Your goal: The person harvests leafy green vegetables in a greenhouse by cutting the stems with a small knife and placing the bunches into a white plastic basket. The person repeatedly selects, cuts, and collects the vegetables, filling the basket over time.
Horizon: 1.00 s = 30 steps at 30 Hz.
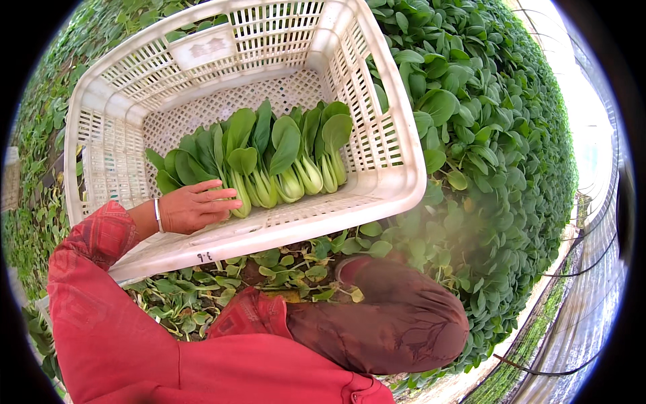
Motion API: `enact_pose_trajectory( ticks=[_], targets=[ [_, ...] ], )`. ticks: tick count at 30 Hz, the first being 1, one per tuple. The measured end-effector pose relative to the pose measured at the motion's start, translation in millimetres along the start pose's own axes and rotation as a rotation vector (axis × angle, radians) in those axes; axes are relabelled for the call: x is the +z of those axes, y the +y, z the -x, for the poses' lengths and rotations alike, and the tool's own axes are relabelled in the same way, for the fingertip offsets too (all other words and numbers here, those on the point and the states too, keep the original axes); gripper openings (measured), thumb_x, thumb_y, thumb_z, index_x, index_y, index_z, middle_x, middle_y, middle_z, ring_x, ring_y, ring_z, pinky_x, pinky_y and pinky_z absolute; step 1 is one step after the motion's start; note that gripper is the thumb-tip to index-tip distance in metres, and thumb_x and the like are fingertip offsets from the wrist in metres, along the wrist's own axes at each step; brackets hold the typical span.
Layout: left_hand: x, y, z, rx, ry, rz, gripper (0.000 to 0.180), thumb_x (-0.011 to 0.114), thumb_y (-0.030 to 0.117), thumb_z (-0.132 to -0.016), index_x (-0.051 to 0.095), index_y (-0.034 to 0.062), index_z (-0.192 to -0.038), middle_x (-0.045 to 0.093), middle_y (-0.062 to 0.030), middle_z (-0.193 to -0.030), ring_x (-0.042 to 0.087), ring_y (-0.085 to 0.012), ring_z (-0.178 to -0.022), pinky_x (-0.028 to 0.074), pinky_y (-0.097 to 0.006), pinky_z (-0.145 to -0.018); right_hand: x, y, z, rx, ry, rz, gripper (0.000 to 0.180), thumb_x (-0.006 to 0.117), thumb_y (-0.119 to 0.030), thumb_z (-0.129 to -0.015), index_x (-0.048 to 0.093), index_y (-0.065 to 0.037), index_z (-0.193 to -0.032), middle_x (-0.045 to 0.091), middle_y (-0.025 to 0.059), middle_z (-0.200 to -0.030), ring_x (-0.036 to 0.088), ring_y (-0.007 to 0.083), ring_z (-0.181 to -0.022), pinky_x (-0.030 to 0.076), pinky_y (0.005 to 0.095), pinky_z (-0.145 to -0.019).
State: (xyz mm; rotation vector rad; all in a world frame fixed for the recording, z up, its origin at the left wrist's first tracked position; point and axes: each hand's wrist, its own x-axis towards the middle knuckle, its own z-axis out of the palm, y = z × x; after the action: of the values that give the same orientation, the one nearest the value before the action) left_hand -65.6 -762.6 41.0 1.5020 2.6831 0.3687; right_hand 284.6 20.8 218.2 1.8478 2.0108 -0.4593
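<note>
We're looking from the wearer's head, steeply down into the open top of the white, rectangular, lattice-walled plastic crate (309,225), close enough to see right inside! The red, long-sleeved fabric jacket (121,323) looms on the crate's near side, even closer to the lens, and right of the crate the fisheye sweeps across broad-leaved green plants (498,135) to curving, translucent plastic sheeting (585,303).

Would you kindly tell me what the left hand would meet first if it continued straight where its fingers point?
The left hand would probably meet the pale stem of the leafy green right by its fingertips; depth is unclear, so they may already touch.
</note>
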Motion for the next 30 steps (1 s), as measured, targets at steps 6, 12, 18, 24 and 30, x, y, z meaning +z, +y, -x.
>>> enact_pose_trajectory(
  ticks=[6, 12, 18, 24, 30],
  targets=[
    [-0.1, 0.3, 43.8, -0.289, -0.394, 0.237, 0.018, 0.067, 0.025, -0.085, 0.067, 0.0074, -0.09, 0.068, -0.0042, -0.106, 0.065, -0.0226, -0.098, 0.052, -0.041, -0.082, 23.9, -30.1, -8.6, -0.101, 0.036, -0.097, 0.041, 0.064, -0.033, -0.092, 0.06, -0.001, -0.118, 0.067, 0.0117, -0.092, 0.058, 0.0163, -0.066, 0.048, 0.0315, -0.058],
    [47.5, 1.6, 68.4, -1.57, -0.435, 0.976, 0.071, 0.065, 0.072, -0.079, 0.065, 0.0013, -0.091, 0.064, -0.0076, -0.068, 0.062, -0.0171, -0.056, 0.051, -0.03, -0.048, 34.2, -44.7, -17.0, -0.156, 0.053, -0.177, 0.041, 0.063, -0.031, -0.092, 0.059, -0.001, -0.119, 0.067, 0.0113, -0.095, 0.058, 0.0163, -0.069, 0.049, 0.0316, -0.061],
    [96.7, -16.3, 38.6, -1.468, -0.228, 1.087, 0.067, 0.068, 0.06, -0.083, 0.064, -0.0038, -0.103, 0.065, -0.0078, -0.073, 0.065, -0.0173, -0.059, 0.056, -0.03, -0.053, 34.6, -39.8, -8.9, -0.177, 0.071, -0.233, 0.04, 0.063, -0.03, -0.093, 0.058, -0.001, -0.119, 0.068, 0.0109, -0.097, 0.059, 0.0162, -0.072, 0.05, 0.0316, -0.064],
    [126.8, -32.5, 65.5, -1.427, -0.109, 1.45, 0.065, 0.071, 0.059, -0.083, 0.066, -0.0015, -0.106, 0.07, -0.0106, -0.082, 0.067, -0.0174, -0.061, 0.058, -0.03, -0.056, 36.7, -34.4, -5.3, -0.212, 0.061, -0.296, 0.04, 0.062, -0.029, -0.093, 0.057, 0.0, -0.12, 0.068, 0.0105, -0.1, 0.06, 0.0161, -0.074, 0.05, 0.0316, -0.067],
    [139.2, -44.9, 66.6, -1.553, -0.248, 1.513, 0.057, 0.07, 0.058, -0.084, 0.066, 0.0114, -0.116, 0.073, -0.0056, -0.094, 0.068, -0.0154, -0.072, 0.057, -0.031, -0.064, 24.7, 3.9, -5.0, -0.306, 0.018, -0.446, 0.04, 0.062, -0.028, -0.094, 0.056, 0.0, -0.121, 0.069, 0.01, -0.103, 0.061, 0.016, -0.077, 0.051, 0.0316, -0.07]
  ],
)
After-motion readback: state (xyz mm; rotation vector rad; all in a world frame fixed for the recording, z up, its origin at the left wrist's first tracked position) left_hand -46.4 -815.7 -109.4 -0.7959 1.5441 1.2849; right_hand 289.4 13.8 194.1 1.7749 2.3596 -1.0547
